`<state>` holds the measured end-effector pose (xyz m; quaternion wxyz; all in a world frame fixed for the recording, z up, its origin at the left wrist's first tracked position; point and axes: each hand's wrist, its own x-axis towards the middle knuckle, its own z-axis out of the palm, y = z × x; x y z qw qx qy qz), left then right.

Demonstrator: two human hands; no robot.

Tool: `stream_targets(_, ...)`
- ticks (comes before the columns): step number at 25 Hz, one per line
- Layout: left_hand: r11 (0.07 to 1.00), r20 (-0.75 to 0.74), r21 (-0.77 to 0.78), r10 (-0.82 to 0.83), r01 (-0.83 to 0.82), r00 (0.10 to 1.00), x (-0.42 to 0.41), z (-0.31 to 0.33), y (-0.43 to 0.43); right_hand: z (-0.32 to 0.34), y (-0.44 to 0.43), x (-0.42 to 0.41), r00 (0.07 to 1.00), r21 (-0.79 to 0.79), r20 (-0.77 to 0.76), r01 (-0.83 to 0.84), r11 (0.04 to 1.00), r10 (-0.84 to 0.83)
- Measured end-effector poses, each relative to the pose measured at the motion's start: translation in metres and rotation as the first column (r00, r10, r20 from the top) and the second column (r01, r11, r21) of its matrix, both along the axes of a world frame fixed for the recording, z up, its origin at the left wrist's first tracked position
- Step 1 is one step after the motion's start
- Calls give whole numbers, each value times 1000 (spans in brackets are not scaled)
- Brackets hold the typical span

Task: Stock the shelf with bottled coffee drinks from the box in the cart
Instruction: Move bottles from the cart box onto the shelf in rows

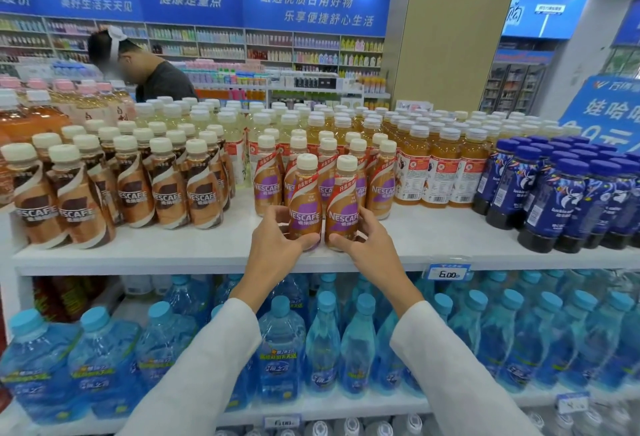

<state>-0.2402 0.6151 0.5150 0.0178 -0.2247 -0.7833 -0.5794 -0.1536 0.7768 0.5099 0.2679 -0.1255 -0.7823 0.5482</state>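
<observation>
Two Nescafe coffee bottles with purple labels and cream caps stand side by side at the front of the white top shelf (207,248). My left hand (277,241) is wrapped around the base of the left bottle (303,196). My right hand (363,238) grips the base of the right bottle (343,200). Behind them stands a group of several matching purple-label bottles (381,186). The box and the cart are out of view.
Brown-label Nescafe bottles (166,189) fill the shelf to the left, orange tea bottles (440,172) and dark blue bottles (561,200) to the right. Blue water bottles (322,338) fill the lower shelf. A person (152,72) stands beyond the display at the back left.
</observation>
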Motion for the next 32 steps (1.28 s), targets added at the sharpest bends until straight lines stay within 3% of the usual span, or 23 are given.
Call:
stream_targets(6, 999, -48, 38, 33, -31, 998, 0, -5, -17, -5, -23, -11, 997, 29, -37, 71, 997, -70)
stream_targets(22, 973, -103, 28, 232, -231, 967, -42, -5, -33, 7, -62, -66, 998, 144, -26, 54, 988, -51)
stream_targets(32, 977, -96, 8, 215, -215, 972, -48, -3, -32, 4, -68, -76, 992, 190, 2, 125, 974, -127)
